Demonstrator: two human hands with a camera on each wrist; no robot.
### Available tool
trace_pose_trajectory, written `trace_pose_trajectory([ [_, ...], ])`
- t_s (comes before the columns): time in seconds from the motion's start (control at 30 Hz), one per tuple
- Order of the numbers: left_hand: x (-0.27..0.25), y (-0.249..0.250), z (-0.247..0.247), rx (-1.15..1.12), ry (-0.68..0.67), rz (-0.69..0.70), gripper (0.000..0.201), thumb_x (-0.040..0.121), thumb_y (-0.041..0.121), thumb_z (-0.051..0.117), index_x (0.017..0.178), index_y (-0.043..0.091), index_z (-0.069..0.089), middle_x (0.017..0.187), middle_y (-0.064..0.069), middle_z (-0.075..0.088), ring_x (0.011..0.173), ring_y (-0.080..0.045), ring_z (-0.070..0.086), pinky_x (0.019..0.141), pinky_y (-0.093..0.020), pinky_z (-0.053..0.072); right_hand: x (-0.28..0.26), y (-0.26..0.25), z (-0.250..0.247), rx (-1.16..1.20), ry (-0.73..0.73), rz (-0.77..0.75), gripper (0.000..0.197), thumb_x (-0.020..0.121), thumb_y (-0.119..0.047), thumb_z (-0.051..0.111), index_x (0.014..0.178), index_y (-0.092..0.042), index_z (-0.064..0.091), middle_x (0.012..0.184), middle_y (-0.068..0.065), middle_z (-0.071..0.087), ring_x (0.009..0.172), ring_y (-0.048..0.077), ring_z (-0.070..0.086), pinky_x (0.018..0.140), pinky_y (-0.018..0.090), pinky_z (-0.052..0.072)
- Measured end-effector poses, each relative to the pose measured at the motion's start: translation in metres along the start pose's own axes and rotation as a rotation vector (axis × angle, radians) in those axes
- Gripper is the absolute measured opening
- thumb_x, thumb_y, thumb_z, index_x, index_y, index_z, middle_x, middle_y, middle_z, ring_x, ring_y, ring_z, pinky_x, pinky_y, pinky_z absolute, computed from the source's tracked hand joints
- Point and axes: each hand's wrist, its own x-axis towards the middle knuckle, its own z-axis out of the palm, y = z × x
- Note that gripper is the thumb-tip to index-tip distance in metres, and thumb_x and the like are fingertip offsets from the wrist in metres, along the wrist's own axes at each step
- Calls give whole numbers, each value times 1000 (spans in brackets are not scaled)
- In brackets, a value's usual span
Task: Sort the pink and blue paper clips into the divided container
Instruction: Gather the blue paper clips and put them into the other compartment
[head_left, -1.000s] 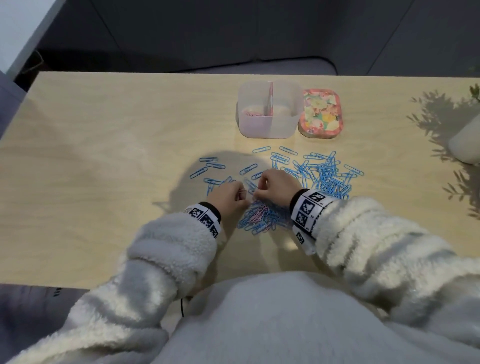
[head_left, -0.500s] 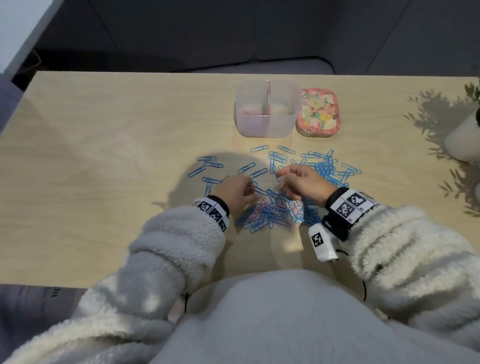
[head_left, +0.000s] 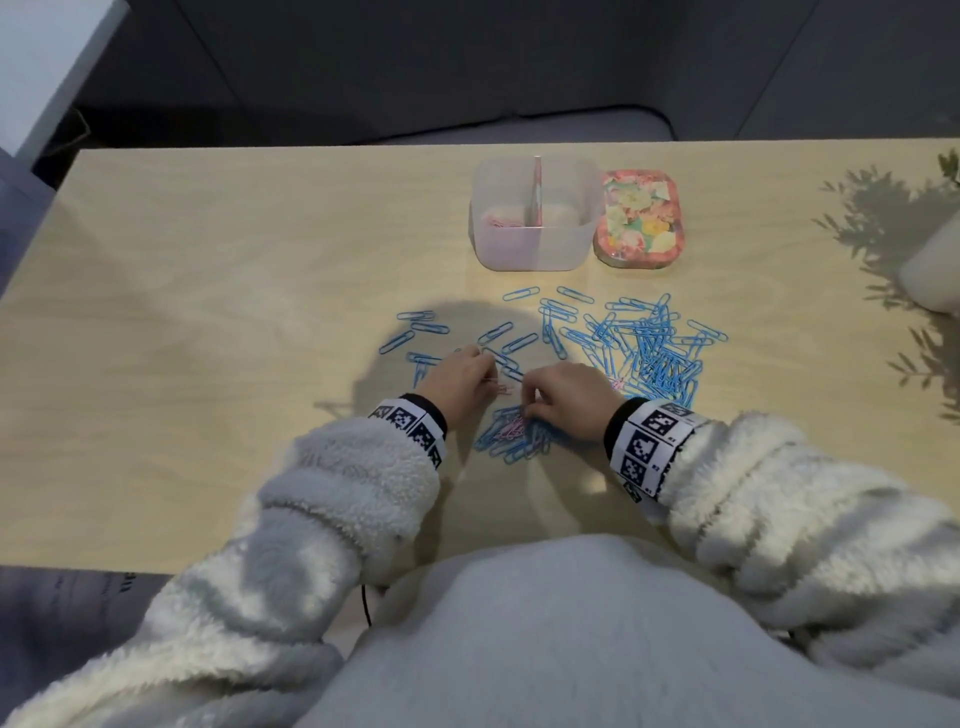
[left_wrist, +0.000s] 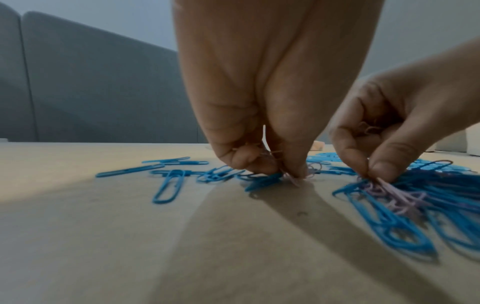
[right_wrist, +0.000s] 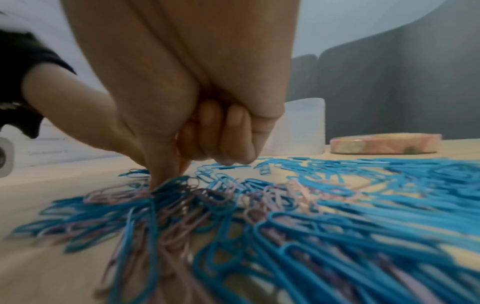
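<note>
A mixed pile of pink and blue paper clips (head_left: 514, 436) lies on the table between my hands. My left hand (head_left: 488, 382) pinches small pink clips (left_wrist: 293, 178) against the table, with more tucked in its curled fingers. My right hand (head_left: 525, 410) is beside it, thumb and forefinger pinching a pink clip (left_wrist: 389, 188) in the pile; a few pink clips sit in its palm. In the right wrist view the right hand (right_wrist: 168, 176) digs into the pile (right_wrist: 207, 197). The clear divided container (head_left: 535, 244) stands farther back, with pink clips in its left compartment.
A wide spread of blue clips (head_left: 644, 348) lies to the right of my hands, and a few loose ones (head_left: 415, 327) to the left. The container's floral lid (head_left: 639, 218) lies to its right. A white pot (head_left: 930, 270) stands at the table's right edge.
My right hand has come back left and down from the blue spread to the mixed pile, close to my left hand. The left hand has stayed almost in place.
</note>
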Motion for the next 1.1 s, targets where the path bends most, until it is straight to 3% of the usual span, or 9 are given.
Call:
trace_pose_trajectory([
  [0.33,10,-13,-26,-477,43,-113,9,90,13,56,83,10,58,78,-6,63,75,-22,61,75,-36,49,24,26,-77,821,65,115,23,93,-9,50,71,-15,51,64,-1,58,51,5,49,47,18,38],
  [0.4,13,-15,-33,-605,52,-131,14,91,9,55,78,12,54,70,-2,62,62,-9,62,66,-24,52,43,21,-100,933,148,101,24,93,-3,47,71,-12,49,55,-1,60,41,4,50,39,15,40],
  [0.57,21,-16,-47,-770,79,-220,19,95,2,45,109,-4,55,71,-2,57,43,10,55,42,-4,37,95,2,-141,1257,268,221,22,93,-1,41,75,-11,46,65,8,45,43,11,49,40,18,41],
  [0.7,36,-12,-64,-700,127,-194,23,96,5,43,111,-7,56,76,-6,58,52,2,56,44,-3,37,124,-9,-148,1486,216,312,25,96,-21,38,73,-13,43,69,7,42,57,16,37,50,26,42],
  [0.77,47,-5,-78,-623,174,-140,21,96,5,44,107,-4,58,82,-12,58,60,-7,53,49,-4,40,133,-8,-144,1461,202,357,27,98,-30,37,94,-8,51,90,8,51,80,20,46,68,31,45],
  [0.83,64,3,-90,-564,205,-69,15,94,5,46,91,3,60,79,-11,58,65,-17,52,61,-15,45,137,-7,-142,1435,187,362,32,99,-31,35,117,-8,46,105,7,49,94,20,46,77,29,41],
  [0.9,86,10,-99,-519,251,-68,19,91,2,44,78,10,56,76,-10,57,73,-23,52,68,-28,43,132,-7,-142,1449,220,341,30,99,-27,34,115,-6,50,109,16,55,94,31,54,69,23,40],
  [0.97,110,17,-108,-431,305,-110,19,90,3,41,89,8,60,90,-15,64,83,-24,55,74,-26,39,121,-5,-142,1454,303,310,29,98,-22,37,115,-4,53,126,21,55,115,34,52,85,28,44],
  [1.1,146,32,-115,-226,342,-188,23,90,6,42,102,7,62,111,-15,65,102,-31,60,84,-29,44,90,12,-129,1320,437,240,13,93,-14,47,89,-15,59,88,1,58,82,11,51,77,24,40],
])
